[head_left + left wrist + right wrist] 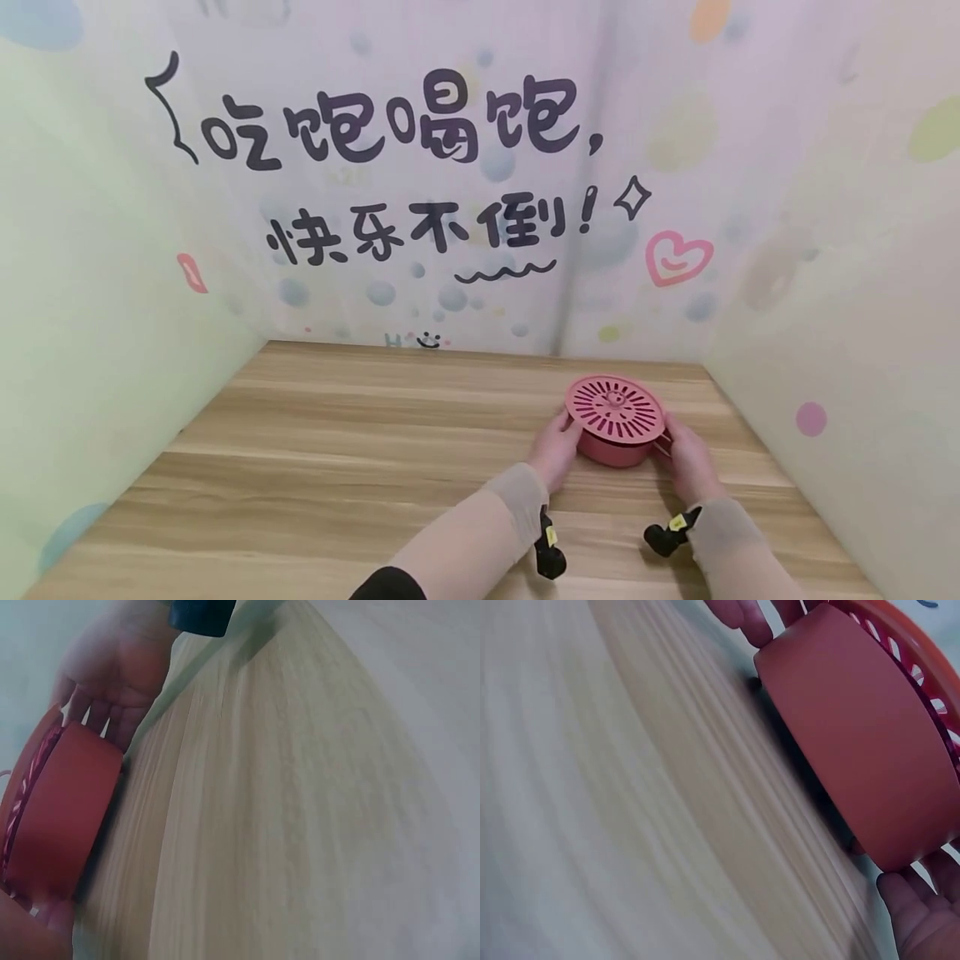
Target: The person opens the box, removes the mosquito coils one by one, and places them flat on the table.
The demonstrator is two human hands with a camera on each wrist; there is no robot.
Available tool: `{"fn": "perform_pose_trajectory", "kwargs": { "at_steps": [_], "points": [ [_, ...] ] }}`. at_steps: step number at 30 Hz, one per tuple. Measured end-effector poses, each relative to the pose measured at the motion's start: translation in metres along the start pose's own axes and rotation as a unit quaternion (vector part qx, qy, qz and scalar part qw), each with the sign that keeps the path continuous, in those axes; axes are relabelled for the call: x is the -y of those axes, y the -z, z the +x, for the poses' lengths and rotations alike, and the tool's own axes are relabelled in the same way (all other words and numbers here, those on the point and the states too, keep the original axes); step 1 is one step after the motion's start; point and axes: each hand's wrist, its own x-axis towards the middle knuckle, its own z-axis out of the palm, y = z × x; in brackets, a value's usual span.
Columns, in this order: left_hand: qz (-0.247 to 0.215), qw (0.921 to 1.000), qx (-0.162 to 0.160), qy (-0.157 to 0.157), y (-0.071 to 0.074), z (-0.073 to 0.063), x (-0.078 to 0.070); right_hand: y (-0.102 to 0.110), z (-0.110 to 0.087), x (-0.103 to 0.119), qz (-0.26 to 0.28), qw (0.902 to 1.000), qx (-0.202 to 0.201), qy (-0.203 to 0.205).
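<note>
- While both hands meet around one thing in the head view, the left hand (553, 450) grips the left side of a pink pot (615, 453) and the right hand (693, 465) holds its right side. The pot is at the wooden table's (360, 467) right-hand part, toward the back wall (420, 292).
- Also from the head, a round slotted lid (615, 421) covers the pot, its rim reaching past the body. I cannot tell whether it is fastened; if it is loose, a sharp tilt could make it slide off.
- Judging by how near the side wall (817, 417) is, a wide push to the right might knock the right hand's knuckles against it.
- Seen from the left wrist, the right hand's fingers lie slightly apart along the pot's far end, while the left hand is cut off at the lower corner, its fingertips mostly out of sight. Uneven pressure from the two sides could twist or tip the pot.
- Through the right wrist camera, fingers of both hands touch opposite ends of the smooth side, and small feet (857, 846) show underneath beside a dark shadow. Whether they touch the wood is unclear; dragging could catch one, and the slick side could slip if the hold slackens.
</note>
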Motion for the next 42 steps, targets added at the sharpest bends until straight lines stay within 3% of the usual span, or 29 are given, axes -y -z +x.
{"fn": "perform_pose_trajectory", "kwargs": {
  "at_steps": [11, 18, 24, 29, 37, 42],
  "points": [
    [-0.059, 0.9979, 0.003, 0.028, 0.044, -0.005, 0.021, -0.047, -0.012, -0.009, 0.022, 0.9995, 0.012, 0.017],
    [-0.023, 0.9994, -0.008, 0.025, 0.086, -0.02, 0.024, -0.086, -0.022, -0.016, 0.041, 0.9987, 0.021, 0.021],
    [-0.039, 0.9988, 0.012, 0.026, 0.121, -0.035, 0.026, -0.119, -0.031, -0.022, 0.053, 0.998, 0.017, 0.028],
    [-0.031, 0.9991, 0.007, 0.027, 0.145, -0.047, 0.027, -0.142, -0.038, -0.025, 0.047, 0.9982, 0.016, 0.034],
    [-0.021, 0.9986, -0.004, 0.049, 0.175, -0.064, 0.022, -0.168, -0.049, -0.022, 0.063, 0.9972, 0.032, 0.024],
    [-0.009, 0.999, -0.017, 0.041, 0.185, -0.074, 0.018, -0.179, -0.054, -0.023, 0.077, 0.9961, 0.037, 0.022]
  ]
}}
